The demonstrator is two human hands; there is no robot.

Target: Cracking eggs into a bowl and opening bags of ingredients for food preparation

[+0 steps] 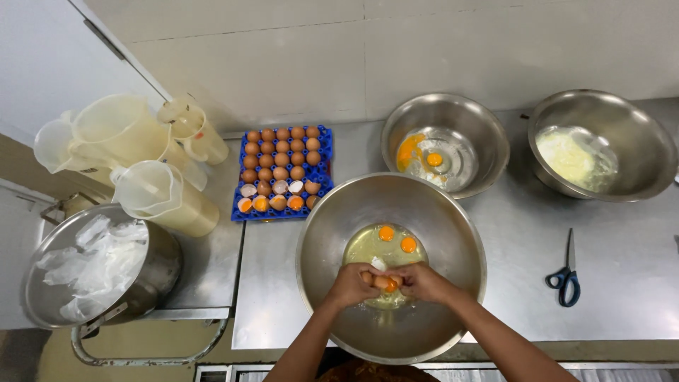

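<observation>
Both hands meet over a large steel bowl [453, 233] at the counter's front. My left hand [351, 285] and my right hand [422, 281] grip the same brown egg [384, 282] between the fingertips, its shell split and a yolk showing at the crack. In the bowl under them lie egg white and two whole yolks [397, 239]. Behind the bowl to the left stands a blue egg tray [322, 170] with several brown eggs and several empty half shells in its front rows.
Two smaller steel bowls stand at the back: one [488, 134] with yolk and white, one [643, 141] with pale yellow liquid. Blue-handled scissors [566, 272] lie at the right. Plastic jugs [141, 163] and a steel pot with plastic bags [99, 269] stand left.
</observation>
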